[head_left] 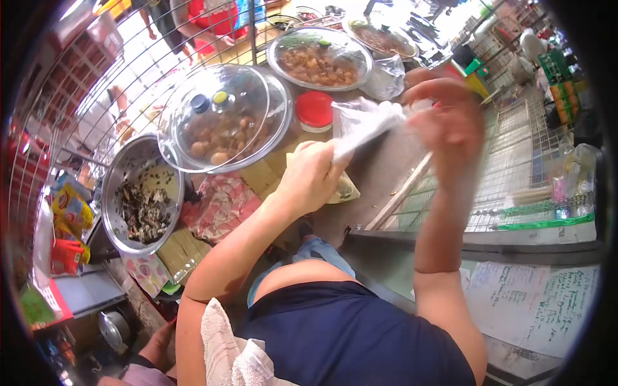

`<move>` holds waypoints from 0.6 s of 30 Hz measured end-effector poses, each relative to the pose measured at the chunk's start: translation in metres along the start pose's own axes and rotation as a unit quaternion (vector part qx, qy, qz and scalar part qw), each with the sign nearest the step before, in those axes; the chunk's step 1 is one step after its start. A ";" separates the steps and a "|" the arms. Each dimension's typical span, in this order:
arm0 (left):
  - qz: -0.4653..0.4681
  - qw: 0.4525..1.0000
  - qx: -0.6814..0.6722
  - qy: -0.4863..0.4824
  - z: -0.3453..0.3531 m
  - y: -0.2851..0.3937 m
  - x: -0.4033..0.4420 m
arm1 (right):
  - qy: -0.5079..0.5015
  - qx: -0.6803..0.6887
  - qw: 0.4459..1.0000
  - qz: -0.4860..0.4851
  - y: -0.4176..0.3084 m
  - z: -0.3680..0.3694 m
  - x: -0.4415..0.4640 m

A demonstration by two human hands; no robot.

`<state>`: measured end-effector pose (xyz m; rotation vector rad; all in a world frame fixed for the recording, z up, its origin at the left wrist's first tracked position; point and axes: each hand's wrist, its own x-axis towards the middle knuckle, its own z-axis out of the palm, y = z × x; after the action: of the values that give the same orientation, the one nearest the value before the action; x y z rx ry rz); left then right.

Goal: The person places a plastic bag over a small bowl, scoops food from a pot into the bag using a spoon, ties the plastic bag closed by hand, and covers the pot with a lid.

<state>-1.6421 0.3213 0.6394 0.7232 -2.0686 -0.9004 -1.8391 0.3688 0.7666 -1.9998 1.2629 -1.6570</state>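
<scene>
My left hand [310, 179] is closed round the gathered neck of a clear plastic bag [344, 190], whose filled lower part hangs below the fingers with pale contents. White plastic [370, 127] stretches from that grip up to my right hand [447, 119], which is smeared by motion, its fingers bent near the plastic's far end. Just behind the plastic stands a jar with a red lid [314, 109]. A large pot with a clear lid [225, 119], holding brown food, is left of my left hand.
Two more lidded trays of food [320, 58] [380, 35] stand at the back. A metal bowl [143, 196] with dark food is at the left, beside a pink cloth [222, 206]. Wire mesh [508, 161] runs along the right. People stand beyond the grille.
</scene>
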 end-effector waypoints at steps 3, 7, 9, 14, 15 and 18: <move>-0.071 0.994 0.004 -0.081 -0.010 -0.002 0.000 | -0.165 -0.058 0.954 -0.244 -0.049 0.009 0.009; -0.002 0.992 -0.123 -0.016 -0.047 0.032 -0.033 | -0.484 -0.267 0.828 -0.091 -0.067 0.076 -0.010; 0.057 0.995 0.050 -0.059 -0.049 0.017 -0.046 | -0.485 -0.298 0.818 -0.079 -0.057 0.079 -0.005; 0.011 0.990 0.077 -0.118 -0.084 0.021 -0.069 | -0.435 -0.196 0.876 -0.074 -0.041 0.071 -0.015; 0.023 0.994 0.066 -0.082 -0.086 0.013 -0.076 | -0.439 -0.188 0.877 -0.057 -0.038 0.067 -0.014; 0.002 0.983 0.151 -0.103 -0.107 0.025 -0.080 | -0.416 -0.165 0.892 -0.060 -0.031 0.070 -0.022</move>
<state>-1.5162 0.3557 0.6764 0.8106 -2.4228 -0.6871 -1.7620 0.3804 0.7499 -2.5816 1.1157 -0.4547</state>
